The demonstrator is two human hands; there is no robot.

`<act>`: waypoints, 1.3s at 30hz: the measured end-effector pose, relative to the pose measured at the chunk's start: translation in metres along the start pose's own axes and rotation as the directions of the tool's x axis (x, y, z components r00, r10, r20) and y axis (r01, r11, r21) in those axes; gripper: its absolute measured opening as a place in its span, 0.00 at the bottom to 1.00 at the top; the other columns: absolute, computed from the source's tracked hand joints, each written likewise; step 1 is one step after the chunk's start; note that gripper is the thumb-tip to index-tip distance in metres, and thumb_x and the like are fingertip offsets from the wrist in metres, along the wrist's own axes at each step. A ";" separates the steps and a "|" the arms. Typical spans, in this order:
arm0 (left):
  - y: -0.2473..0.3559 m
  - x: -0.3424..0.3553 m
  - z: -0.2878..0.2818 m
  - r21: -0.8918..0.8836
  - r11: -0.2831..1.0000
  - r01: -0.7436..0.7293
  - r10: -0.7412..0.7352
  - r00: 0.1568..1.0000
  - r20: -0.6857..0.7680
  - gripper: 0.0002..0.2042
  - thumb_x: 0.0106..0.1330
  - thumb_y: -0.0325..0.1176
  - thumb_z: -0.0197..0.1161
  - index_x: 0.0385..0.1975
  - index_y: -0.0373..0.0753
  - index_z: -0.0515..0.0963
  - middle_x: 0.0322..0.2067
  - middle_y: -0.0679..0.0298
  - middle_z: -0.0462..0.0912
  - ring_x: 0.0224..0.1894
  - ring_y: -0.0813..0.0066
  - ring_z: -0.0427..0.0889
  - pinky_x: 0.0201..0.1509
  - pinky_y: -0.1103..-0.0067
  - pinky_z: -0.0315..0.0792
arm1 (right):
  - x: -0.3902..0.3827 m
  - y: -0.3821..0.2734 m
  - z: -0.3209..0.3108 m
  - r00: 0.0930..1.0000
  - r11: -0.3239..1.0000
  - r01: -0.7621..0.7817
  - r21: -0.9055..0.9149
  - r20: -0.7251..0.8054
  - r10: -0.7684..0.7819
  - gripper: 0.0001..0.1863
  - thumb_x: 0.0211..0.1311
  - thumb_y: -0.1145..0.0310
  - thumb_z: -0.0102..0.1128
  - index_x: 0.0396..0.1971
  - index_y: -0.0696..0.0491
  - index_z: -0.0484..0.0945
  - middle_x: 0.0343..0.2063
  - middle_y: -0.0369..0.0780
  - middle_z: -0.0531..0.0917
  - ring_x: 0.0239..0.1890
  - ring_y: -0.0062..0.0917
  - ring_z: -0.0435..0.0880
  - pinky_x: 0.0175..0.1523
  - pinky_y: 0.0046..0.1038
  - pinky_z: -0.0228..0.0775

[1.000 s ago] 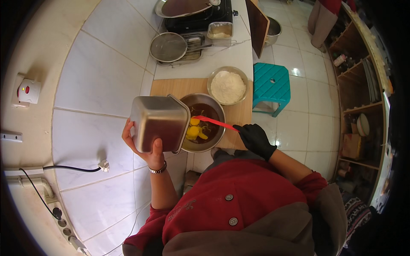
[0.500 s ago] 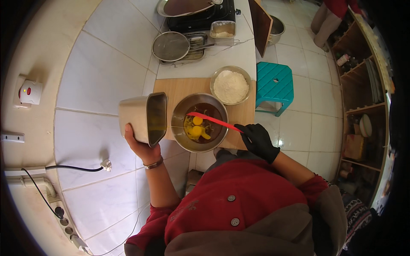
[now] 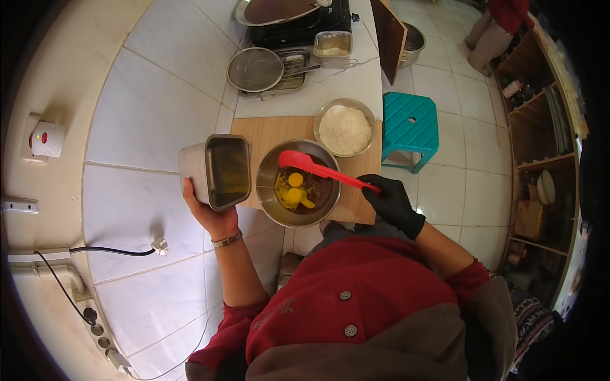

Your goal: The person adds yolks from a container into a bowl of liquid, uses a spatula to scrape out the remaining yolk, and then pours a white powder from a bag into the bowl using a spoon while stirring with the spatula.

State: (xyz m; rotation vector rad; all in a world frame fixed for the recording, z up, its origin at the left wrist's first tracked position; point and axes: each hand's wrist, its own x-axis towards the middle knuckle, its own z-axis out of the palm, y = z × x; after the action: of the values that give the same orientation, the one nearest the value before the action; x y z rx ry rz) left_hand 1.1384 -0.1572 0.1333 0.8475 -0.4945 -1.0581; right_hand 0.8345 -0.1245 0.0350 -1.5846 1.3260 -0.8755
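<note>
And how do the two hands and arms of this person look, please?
The left hand is bare, with a metal-looking band around its wrist. The right hand wears a black glove reaching the wrist. Red sleeves leave both forearms bare.

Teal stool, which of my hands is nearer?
Right. Your right hand, holding the red spatula, is just below the stool in the picture; your left hand, holding the tin, is farther away, left of the bowl.
</note>
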 end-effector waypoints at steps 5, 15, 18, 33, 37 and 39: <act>0.001 0.003 -0.004 0.005 1.000 -0.010 0.010 1.000 -0.010 0.22 0.62 0.46 0.49 0.50 0.36 0.64 0.46 0.59 0.72 0.48 0.68 0.73 0.50 0.72 0.70 | -0.001 -0.011 -0.002 0.996 0.997 0.018 0.078 -0.090 -0.011 0.13 0.52 0.70 0.55 0.39 0.52 0.77 0.26 0.43 0.80 0.28 0.31 0.80 0.34 0.27 0.70; 0.007 0.004 -0.005 -0.063 0.998 0.009 -0.009 1.000 0.007 0.21 0.63 0.47 0.49 0.48 0.38 0.66 0.46 0.60 0.72 0.47 0.69 0.73 0.49 0.72 0.71 | -0.001 -0.001 -0.001 0.943 0.909 0.313 -0.275 -0.027 -0.333 0.16 0.48 0.74 0.57 0.41 0.50 0.76 0.22 0.41 0.75 0.22 0.33 0.73 0.28 0.32 0.64; 0.017 0.001 -0.004 -0.112 0.992 0.055 -0.054 0.998 0.017 0.21 0.63 0.48 0.48 0.48 0.38 0.67 0.46 0.61 0.73 0.47 0.68 0.73 0.49 0.71 0.70 | 0.016 -0.048 -0.008 0.796 0.759 0.538 -0.366 -0.075 -0.600 0.21 0.44 0.73 0.59 0.43 0.50 0.74 0.23 0.40 0.75 0.23 0.33 0.74 0.29 0.33 0.65; -0.003 0.009 0.011 -0.054 0.997 0.052 -0.047 0.994 0.094 0.22 0.61 0.44 0.49 0.47 0.34 0.66 0.44 0.59 0.74 0.45 0.66 0.74 0.49 0.72 0.70 | 0.045 -0.096 0.040 0.887 0.899 0.417 -0.131 0.276 -0.371 0.24 0.53 0.68 0.53 0.54 0.51 0.65 0.26 0.42 0.77 0.27 0.31 0.78 0.30 0.31 0.70; -0.009 0.009 0.008 -0.115 0.992 0.050 -0.042 0.997 0.068 0.22 0.60 0.44 0.50 0.48 0.33 0.66 0.44 0.58 0.74 0.45 0.66 0.75 0.49 0.72 0.70 | 0.040 -0.106 0.036 0.889 0.888 0.411 -0.207 0.306 -0.340 0.24 0.54 0.67 0.52 0.53 0.51 0.66 0.24 0.42 0.77 0.26 0.32 0.77 0.28 0.32 0.70; -0.014 0.013 0.004 -0.025 0.999 -0.029 0.032 0.994 0.104 0.22 0.60 0.44 0.50 0.48 0.32 0.66 0.44 0.57 0.74 0.45 0.66 0.75 0.49 0.72 0.70 | 0.056 -0.112 0.029 0.864 0.828 0.502 -0.252 0.092 -0.496 0.24 0.53 0.66 0.52 0.53 0.49 0.66 0.24 0.42 0.77 0.25 0.32 0.77 0.28 0.34 0.70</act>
State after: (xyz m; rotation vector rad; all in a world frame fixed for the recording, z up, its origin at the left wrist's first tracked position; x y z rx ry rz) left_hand 1.1334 -0.1731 0.1238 0.7643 -0.5797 -1.0820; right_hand 0.9126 -0.1678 0.1270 -2.2115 1.0534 -1.0117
